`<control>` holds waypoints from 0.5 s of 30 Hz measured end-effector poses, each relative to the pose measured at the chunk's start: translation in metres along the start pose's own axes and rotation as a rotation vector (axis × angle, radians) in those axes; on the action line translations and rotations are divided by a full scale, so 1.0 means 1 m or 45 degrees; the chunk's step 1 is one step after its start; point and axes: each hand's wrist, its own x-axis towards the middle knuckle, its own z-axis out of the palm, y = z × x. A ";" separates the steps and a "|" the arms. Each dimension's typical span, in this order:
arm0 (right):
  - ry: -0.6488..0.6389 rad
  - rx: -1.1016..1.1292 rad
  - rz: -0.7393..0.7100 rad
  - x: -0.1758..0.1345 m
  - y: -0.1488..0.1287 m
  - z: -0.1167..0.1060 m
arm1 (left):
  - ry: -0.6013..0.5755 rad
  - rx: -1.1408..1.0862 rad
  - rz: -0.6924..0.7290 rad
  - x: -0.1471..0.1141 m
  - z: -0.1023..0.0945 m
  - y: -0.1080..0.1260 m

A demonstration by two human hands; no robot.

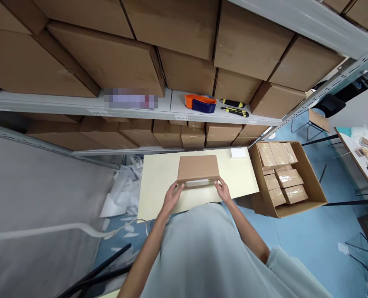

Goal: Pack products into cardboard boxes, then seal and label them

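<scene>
A brown cardboard box [198,167] lies on the cream tabletop [159,182] in front of me. A pale strip, perhaps a label or tape, shows along its near side. My left hand [172,194] grips the box's near left corner, its thumb on the near side. At the near right corner, my right hand [222,190] holds the same box with its fingers against the edge. The undersides of the fingers are partly hidden. A small white stack, perhaps paper labels [238,153], sits at the table's far right corner.
To the right stands a large open carton [311,182] with several taped boxes inside. Above the table, a metal shelf [177,106] bears cardboard boxes, an orange and blue tape roll [200,103] and yellow-black box cutters [234,111]. White crumpled wrapping [122,190] lies on the left.
</scene>
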 end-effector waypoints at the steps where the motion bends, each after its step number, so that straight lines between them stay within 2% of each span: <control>1: 0.025 -0.023 -0.042 0.004 -0.010 -0.001 | 0.031 -0.012 0.057 0.002 -0.002 0.008; 4: 0.066 -0.098 -0.131 0.019 -0.039 -0.010 | 0.050 -0.023 0.203 0.006 -0.009 0.032; 8: 0.023 -0.295 -0.103 0.033 -0.058 -0.024 | -0.035 -0.050 0.266 0.010 -0.010 0.048; 12: -0.007 -0.472 0.003 0.037 -0.050 -0.027 | -0.061 0.029 0.202 0.015 -0.001 0.040; 15: -0.024 -0.459 0.076 0.040 -0.035 -0.029 | -0.067 0.066 0.172 0.020 0.004 0.026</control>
